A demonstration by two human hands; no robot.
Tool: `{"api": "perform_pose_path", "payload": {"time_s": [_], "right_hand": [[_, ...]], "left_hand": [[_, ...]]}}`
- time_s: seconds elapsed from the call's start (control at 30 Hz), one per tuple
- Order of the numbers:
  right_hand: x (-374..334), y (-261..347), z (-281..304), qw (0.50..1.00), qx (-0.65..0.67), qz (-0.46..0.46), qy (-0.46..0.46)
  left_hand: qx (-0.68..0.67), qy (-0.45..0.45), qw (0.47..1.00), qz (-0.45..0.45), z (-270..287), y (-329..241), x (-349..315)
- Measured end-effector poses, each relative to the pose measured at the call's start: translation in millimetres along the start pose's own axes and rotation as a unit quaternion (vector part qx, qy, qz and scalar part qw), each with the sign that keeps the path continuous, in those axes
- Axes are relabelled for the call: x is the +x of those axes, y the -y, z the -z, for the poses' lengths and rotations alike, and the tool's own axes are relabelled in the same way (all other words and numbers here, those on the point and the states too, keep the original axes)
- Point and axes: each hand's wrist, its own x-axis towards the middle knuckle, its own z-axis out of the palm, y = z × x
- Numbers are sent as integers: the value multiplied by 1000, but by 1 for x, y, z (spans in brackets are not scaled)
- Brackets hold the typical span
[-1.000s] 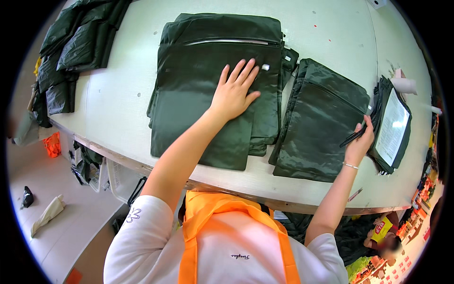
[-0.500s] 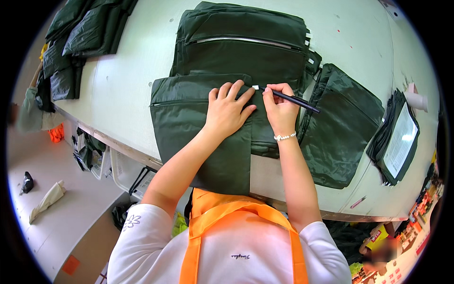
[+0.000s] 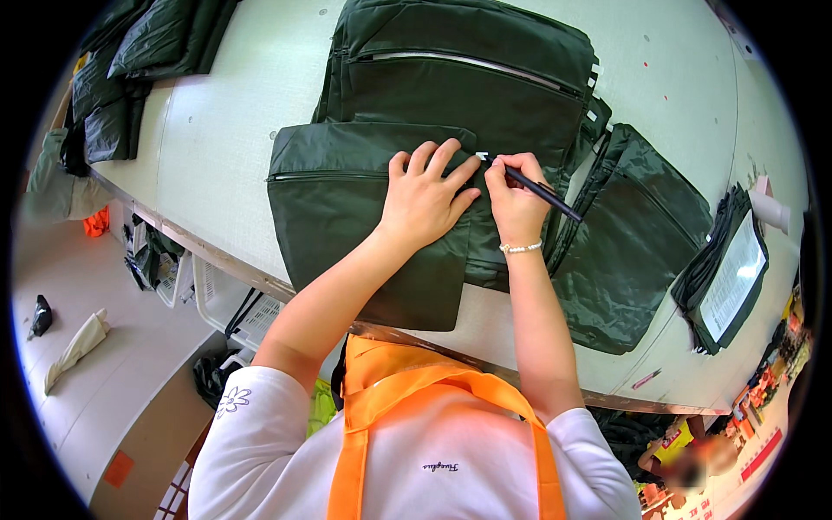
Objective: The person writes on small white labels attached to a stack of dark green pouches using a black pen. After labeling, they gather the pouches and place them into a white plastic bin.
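Note:
My left hand [image 3: 426, 195] lies with spread fingers on a dark green fabric panel [image 3: 334, 230], which has a slit or zip line across its upper part. Its fingertips are close beside a small white tag [image 3: 483, 157] at the panel's right side. In my right hand [image 3: 518, 204] is a black pen [image 3: 555, 202], slanting with its tip end at the tag; whether it touches is too small to tell. Beyond both hands lies a stack of similar green pieces [image 3: 459, 100] with white tags along its right edge. Another green pile [image 3: 637, 251] lies to the right.
The pale table [image 3: 217, 165] carries folded green bundles [image 3: 160, 43] at the far left. On the right are dark pieces topped by a printed sheet [image 3: 735, 276], and a white roll [image 3: 770, 211]. White crates [image 3: 230, 299] stand below the left edge. Another person's sleeve [image 3: 52, 173] shows at far left.
The view has shifted slightly. Both hands stay at the tag, with the pen still in my right hand and its tip end still there. The pen's angle has changed a little.

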Motion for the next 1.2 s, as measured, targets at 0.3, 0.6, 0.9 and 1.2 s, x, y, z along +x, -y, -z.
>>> {"api": "perform_pose_path", "payload": {"time_s": [0.3, 0.6, 0.9, 1.2], "right_hand": [[1, 2, 2, 1000, -18, 3, 20], [-5, -13, 7, 996, 76, -24, -35], [-68, 50, 3, 924, -344, 80, 143], [-28, 72, 164, 970, -204, 16, -130]], "left_hand": [[0, 10, 1000, 4, 3, -1, 1], [-21, 13, 1000, 6, 5, -2, 2], [-168, -51, 983, 58, 0, 7, -1], [-204, -128, 970, -39, 26, -40, 75]]}}
